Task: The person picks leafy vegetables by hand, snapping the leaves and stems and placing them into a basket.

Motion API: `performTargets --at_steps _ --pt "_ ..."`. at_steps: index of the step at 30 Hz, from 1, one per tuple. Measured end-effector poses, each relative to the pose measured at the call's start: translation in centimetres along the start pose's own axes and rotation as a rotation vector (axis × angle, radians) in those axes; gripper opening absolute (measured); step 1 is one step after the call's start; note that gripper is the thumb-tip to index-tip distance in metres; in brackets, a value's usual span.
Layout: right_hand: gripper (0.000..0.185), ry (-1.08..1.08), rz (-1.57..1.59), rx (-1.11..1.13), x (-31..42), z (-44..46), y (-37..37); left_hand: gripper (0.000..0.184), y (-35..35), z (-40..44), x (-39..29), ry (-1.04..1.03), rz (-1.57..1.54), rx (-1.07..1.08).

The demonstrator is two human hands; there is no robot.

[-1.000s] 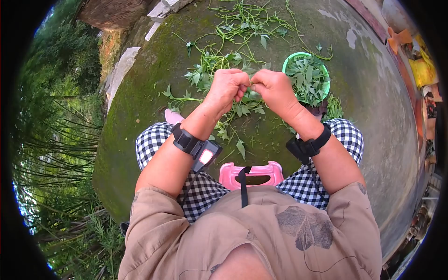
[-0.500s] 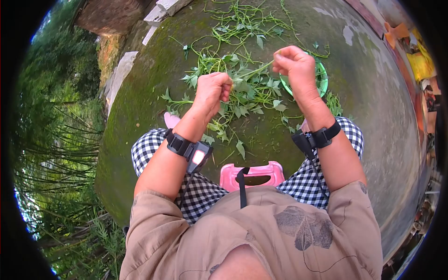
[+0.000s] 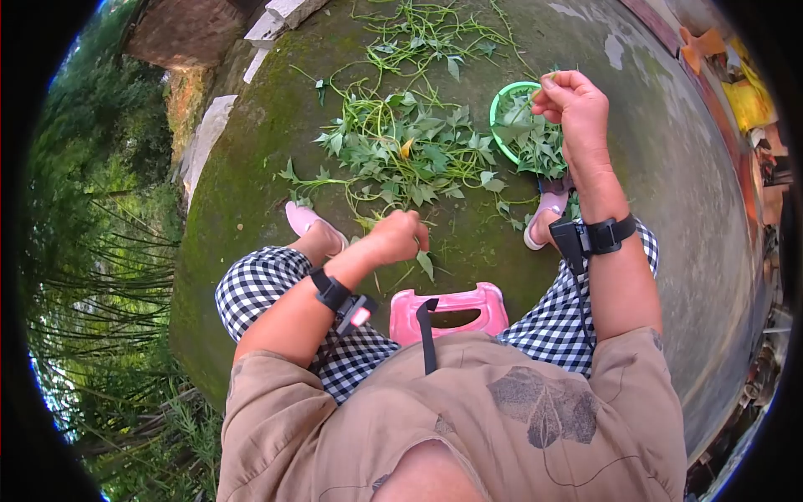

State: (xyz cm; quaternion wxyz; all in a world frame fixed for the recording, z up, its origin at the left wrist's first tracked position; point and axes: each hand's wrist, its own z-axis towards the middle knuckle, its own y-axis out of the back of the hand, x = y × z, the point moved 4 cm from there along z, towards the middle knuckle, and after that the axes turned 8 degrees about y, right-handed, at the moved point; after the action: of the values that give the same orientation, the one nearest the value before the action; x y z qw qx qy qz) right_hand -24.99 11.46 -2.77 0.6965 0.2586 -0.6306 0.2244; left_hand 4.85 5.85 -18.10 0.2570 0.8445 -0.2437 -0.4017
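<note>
Head view: the right hand (image 3: 579, 110), at the upper right of the frame, has its thumb and forefinger brought together on a green sprig (image 3: 536, 94), over the edge of the green basin (image 3: 495, 117). Leaves (image 3: 544, 152) fill the basin. Below the centre of the frame, the left hand (image 3: 393, 238) has its fingers curled in; whether they grip anything, I cannot tell. Just above it, the vines (image 3: 401, 125) lie tangled on the mossy ground (image 3: 251, 201) at upper centre, a yellow leaf (image 3: 407, 149) among them. More stems (image 3: 427, 40) spread along the top edge. A pink stool (image 3: 406, 316) shows at lower centre, between the checked trouser legs (image 3: 263, 289).
</note>
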Motion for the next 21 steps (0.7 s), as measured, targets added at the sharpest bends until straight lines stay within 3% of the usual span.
performTargets --at_steps 1,4,7,11,14,15,17,20,21 --pt "0.006 -0.006 -0.002 0.031 0.0 -0.2 -0.4 0.019 -0.3 0.7 -0.6 0.089 -0.096 0.118" --pt "0.004 -0.03 0.008 0.122 0.1 -0.9 -1.9 0.019 4.4 -0.6 -4.4 0.008 -0.085 -0.377" --pt "0.004 -0.077 0.056 0.24 0.4 -1.9 -3.5 0.029 8.9 -1.0 -4.8 0.093 -0.11 -0.642" --pt "0.009 -0.12 0.093 0.377 0.3 -2.8 -5.7 0.018 12.0 -0.4 -6.3 -0.055 -0.797 -0.569" --pt "0.012 -0.151 0.144 0.41 0.6 -3.0 -6.7 0.017 12.6 -0.3 -7.6 -0.023 -0.889 -0.437" --pt "0.01 -0.081 0.074 0.358 0.7 -2.9 -6.8 0.016 12.6 -0.2 -7.6 0.045 -0.918 -0.408" --pt "0.008 0.061 -0.062 0.246 1.1 -2.7 -6.8 0.015 12.8 0.1 -7.4 -0.008 -0.761 -0.502" --pt "0.014 0.779 -0.574 0.189 4.3 -3.8 -6.9 0.014 12.8 0.2 -7.2 -0.051 -0.474 -0.603" --pt "0.011 0.836 -0.593 0.331 4.3 -4.4 -7.6 0.014 12.8 0.3 -7.1 -0.057 -0.369 -0.632"
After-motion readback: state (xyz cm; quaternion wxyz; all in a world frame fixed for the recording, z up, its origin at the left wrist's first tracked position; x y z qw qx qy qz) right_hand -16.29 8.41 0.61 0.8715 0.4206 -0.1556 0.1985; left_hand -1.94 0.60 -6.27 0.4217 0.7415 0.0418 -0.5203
